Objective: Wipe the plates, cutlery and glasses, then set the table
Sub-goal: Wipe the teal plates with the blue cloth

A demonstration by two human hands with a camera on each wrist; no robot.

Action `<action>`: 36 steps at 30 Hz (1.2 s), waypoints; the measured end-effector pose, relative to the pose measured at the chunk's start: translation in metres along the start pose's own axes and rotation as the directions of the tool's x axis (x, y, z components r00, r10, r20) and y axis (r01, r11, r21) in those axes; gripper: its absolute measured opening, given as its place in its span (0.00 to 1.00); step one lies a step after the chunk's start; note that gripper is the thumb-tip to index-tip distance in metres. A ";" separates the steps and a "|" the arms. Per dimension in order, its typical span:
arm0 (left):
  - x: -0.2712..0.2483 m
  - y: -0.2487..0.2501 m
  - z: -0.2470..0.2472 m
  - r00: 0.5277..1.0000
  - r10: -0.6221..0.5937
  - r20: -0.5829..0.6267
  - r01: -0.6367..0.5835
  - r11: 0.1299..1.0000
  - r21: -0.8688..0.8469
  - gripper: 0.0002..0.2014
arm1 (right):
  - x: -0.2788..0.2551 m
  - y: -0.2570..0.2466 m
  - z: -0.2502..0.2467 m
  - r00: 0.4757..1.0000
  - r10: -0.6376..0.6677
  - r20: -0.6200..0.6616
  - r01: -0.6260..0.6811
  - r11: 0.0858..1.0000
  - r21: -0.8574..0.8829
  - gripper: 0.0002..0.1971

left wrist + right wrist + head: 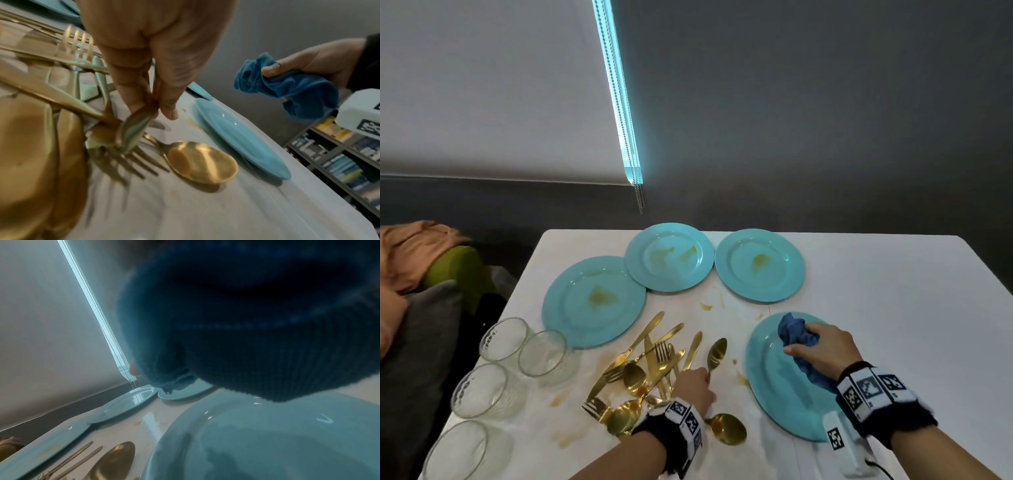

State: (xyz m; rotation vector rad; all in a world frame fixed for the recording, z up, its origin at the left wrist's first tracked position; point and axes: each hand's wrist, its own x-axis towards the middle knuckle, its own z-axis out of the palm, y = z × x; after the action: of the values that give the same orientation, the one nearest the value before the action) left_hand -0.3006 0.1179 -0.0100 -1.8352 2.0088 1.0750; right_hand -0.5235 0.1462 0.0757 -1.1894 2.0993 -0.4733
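Observation:
My left hand pinches the handle of a gold spoon at the right side of the gold cutlery pile. In the left wrist view my left hand has the handle end between thumb and fingers. My right hand grips a crumpled blue cloth over the near right turquoise plate. In the right wrist view the cloth hides my fingers and hangs just above the plate. Three more turquoise plates carry yellow smears.
Several empty glasses stand along the table's left edge. Another gold spoon lies near my left wrist. A white device with a cable sits at the front right. Brown stains mark the white table. Cushions lie off its left side.

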 end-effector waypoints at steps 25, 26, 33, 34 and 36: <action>0.032 0.008 -0.020 0.997 -0.028 -0.073 0.021 0.995 -0.094 0.12 | 0.019 -0.004 0.015 0.999 0.042 0.004 -0.042 0.999 0.003 0.09; 0.034 0.009 -0.022 0.997 -0.040 -0.068 0.030 0.990 -0.141 0.12 | 0.019 -0.006 0.014 0.999 0.042 0.006 -0.042 0.999 0.002 0.09; 0.051 0.023 -0.062 0.979 -0.132 -0.158 0.057 0.913 -0.405 0.13 | 0.025 -0.020 0.013 1.000 0.016 0.015 -0.017 0.999 0.042 0.07; 0.055 0.023 -0.075 0.972 -0.167 -0.166 0.076 0.888 -0.453 0.12 | 0.025 -0.021 0.012 1.000 0.016 0.016 -0.017 0.999 0.041 0.08; 0.063 0.019 -0.101 0.962 -0.208 -0.176 0.095 0.863 -0.497 0.11 | 0.026 -0.023 0.012 1.000 0.013 0.016 -0.014 0.999 0.053 0.07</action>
State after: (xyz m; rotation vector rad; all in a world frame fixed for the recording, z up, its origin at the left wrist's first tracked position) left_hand -0.2992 0.0044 0.0312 -2.4181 1.7670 1.4846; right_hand -0.5106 0.1128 0.0712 -1.1447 2.0676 -0.5088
